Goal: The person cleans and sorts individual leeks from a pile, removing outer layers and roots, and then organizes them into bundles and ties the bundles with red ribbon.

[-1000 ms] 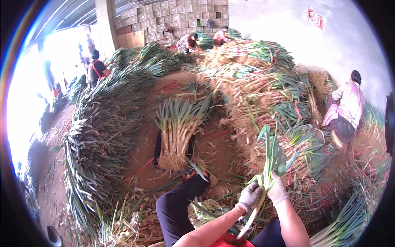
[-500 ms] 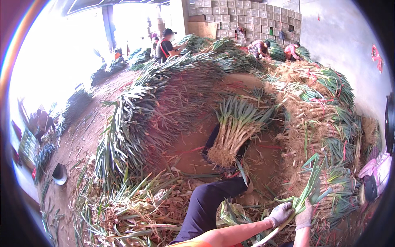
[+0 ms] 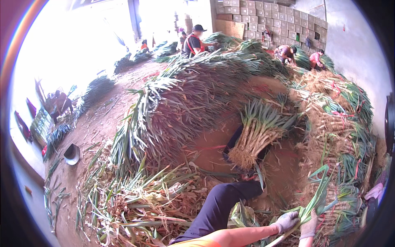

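Low at the right, my two gloved hands are closed around one long green onion. My left hand [image 3: 286, 222] wraps it where the pale stalk meets the leaves. My right hand [image 3: 308, 226], just beside it, grips the leaf part. The green onion [image 3: 317, 198] points its broad green leaves up and away, while its white stalk slants down past the lower edge, so its root end is out of sight. Farther off, a bundle of long green onions [image 3: 257, 138] lies with roots toward me and green tops away, resting on something dark.
A tall heap of green onions [image 3: 181, 99] curves along the left. Tied bundles [image 3: 333, 123] are stacked at the right. Stripped leaves [image 3: 152, 201] cover the ground beside my bent leg [image 3: 218, 210]. Several people work behind, near a wall of stacked boxes [image 3: 271, 20].
The whole scene has shifted right in the picture as my view turned left. Both hands still hold the same green onion, in nearly the same pose.
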A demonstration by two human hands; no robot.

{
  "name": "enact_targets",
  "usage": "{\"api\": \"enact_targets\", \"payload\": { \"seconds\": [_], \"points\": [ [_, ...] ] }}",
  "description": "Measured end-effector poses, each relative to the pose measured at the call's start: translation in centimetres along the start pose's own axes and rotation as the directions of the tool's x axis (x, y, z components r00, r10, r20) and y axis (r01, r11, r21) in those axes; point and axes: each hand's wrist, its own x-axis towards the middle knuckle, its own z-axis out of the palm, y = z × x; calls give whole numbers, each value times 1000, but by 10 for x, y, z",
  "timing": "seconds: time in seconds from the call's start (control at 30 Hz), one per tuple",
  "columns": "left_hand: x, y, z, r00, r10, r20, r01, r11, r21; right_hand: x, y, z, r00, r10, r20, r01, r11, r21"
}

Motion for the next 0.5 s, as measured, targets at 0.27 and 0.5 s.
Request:
{"api": "enact_targets", "payload": {
  "seconds": [0.27, 0.5],
  "points": [
    [-4, -1, -18, 1000, -22, -15, 21, 999, -27, 6, 11, 15, 998, 46, -34, -47, 999, -22],
    [-13, -1, -25, 996, -9, -90, 3, 998, -63, 20, 15, 0, 996, 84, 43, -79, 992, -98]
  ]
}}
